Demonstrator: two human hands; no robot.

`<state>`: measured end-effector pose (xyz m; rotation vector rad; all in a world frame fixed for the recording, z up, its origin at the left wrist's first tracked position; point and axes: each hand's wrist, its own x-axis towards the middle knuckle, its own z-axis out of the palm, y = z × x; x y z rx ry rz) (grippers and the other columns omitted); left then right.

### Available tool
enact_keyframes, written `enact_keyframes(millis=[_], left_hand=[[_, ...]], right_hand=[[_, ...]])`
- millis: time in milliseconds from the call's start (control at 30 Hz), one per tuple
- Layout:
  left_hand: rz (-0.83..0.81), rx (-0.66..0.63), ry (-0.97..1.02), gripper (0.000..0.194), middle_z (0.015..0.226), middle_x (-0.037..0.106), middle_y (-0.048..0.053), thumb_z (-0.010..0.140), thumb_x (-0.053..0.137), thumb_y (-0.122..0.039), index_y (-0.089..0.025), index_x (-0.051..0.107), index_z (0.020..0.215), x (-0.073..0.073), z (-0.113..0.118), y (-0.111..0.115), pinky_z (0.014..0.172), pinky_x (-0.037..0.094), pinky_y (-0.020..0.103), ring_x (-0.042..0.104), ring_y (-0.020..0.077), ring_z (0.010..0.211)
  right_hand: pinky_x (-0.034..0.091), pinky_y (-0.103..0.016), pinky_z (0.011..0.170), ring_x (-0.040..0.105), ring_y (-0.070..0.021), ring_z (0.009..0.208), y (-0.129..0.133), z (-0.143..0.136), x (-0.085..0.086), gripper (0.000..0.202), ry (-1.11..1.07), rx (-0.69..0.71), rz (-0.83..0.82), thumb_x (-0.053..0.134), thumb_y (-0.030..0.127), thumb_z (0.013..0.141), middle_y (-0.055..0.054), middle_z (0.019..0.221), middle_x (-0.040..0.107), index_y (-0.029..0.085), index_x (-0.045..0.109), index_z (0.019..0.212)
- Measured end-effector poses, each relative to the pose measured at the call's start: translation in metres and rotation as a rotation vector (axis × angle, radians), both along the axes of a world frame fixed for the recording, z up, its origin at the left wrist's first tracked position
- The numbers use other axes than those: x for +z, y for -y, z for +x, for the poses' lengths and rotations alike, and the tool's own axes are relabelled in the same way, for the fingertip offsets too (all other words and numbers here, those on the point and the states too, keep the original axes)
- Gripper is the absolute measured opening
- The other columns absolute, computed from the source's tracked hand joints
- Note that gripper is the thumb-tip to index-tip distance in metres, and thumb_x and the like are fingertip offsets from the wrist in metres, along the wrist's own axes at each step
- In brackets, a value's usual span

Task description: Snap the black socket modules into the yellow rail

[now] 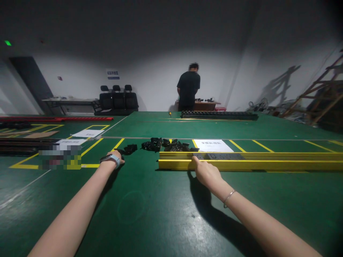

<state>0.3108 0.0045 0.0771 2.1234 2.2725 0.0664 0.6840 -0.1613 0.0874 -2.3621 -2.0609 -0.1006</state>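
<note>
My left hand (117, 157), with a watch on its wrist, reaches down at the left end of a row of small black parts (129, 149). Its fingers are curled and partly hidden, so what they hold is unclear. A long yellow rail (257, 165) with a channel along it lies crosswise on the right. Several flat black pieces (214, 156) sit in that channel, one marked with a letter D. My right hand (207, 173), a bracelet on its wrist, is loosely closed at the rail's front, one fingertip against the leftmost black piece (198, 156).
More black parts (175, 146) are heaped behind the rail's left end, beside a printed white sheet (213, 145). Dark rails (29, 145) lie at left and a black slatted length (218, 115) at the far edge of the green table (150, 214). A person (188, 87) stands beyond.
</note>
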Motion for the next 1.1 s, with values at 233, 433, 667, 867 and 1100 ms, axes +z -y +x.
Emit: enact_keyframes(millis=[233,433,667,867,1100], left_hand=[[-0.104,-0.028,-0.091,0.034,0.1,0.068,0.023,0.064,0.067,-0.036,-0.008,0.07,0.083,0.006,0.015,0.012,0.08,0.049,0.032,0.064,0.0314,0.096],[-0.081,-0.008,-0.103,0.04,0.1,0.066,0.024,0.067,0.064,-0.036,-0.005,0.067,0.092,0.014,0.024,0.02,0.078,0.048,0.032,0.064,0.0309,0.093],[0.084,-0.398,0.188,0.06,0.113,0.048,0.011,0.065,0.061,-0.036,-0.019,0.051,0.122,0.011,0.055,0.036,0.083,0.048,0.034,0.06,0.0219,0.088],[0.2,-0.728,0.517,0.07,0.116,0.045,0.009,0.066,0.064,-0.035,-0.017,0.042,0.13,-0.002,0.087,0.046,0.099,0.04,0.038,0.051,0.0228,0.107],[0.044,-0.701,0.893,0.059,0.122,0.05,0.008,0.064,0.072,-0.038,-0.022,0.053,0.117,-0.026,0.091,0.038,0.1,0.039,0.042,0.051,0.0238,0.114]], right_hand=[[0.048,-0.038,0.067,0.067,-0.0294,0.085,0.001,0.009,0.008,0.047,-0.026,-0.101,-0.026,0.032,0.006,0.083,-0.016,0.092,0.068,0.017,0.042,0.127],[0.049,-0.037,0.064,0.068,-0.0299,0.081,-0.001,0.007,0.003,0.04,-0.015,-0.084,0.037,0.03,0.01,0.087,-0.017,0.088,0.068,0.013,0.045,0.124],[0.045,-0.029,0.058,0.068,-0.0254,0.07,-0.006,-0.012,-0.01,0.049,0.065,0.047,0.195,0.034,0.018,0.09,-0.012,0.078,0.069,0.013,0.032,0.138],[0.042,-0.025,0.058,0.066,-0.0197,0.067,-0.006,-0.019,-0.026,0.051,0.033,0.374,0.248,0.035,0.019,0.09,-0.006,0.082,0.071,0.017,0.03,0.14],[0.044,-0.025,0.072,0.066,-0.0166,0.085,-0.002,-0.024,-0.045,0.048,-0.158,0.697,0.211,0.039,0.015,0.085,-0.006,0.11,0.066,0.021,0.041,0.133]])
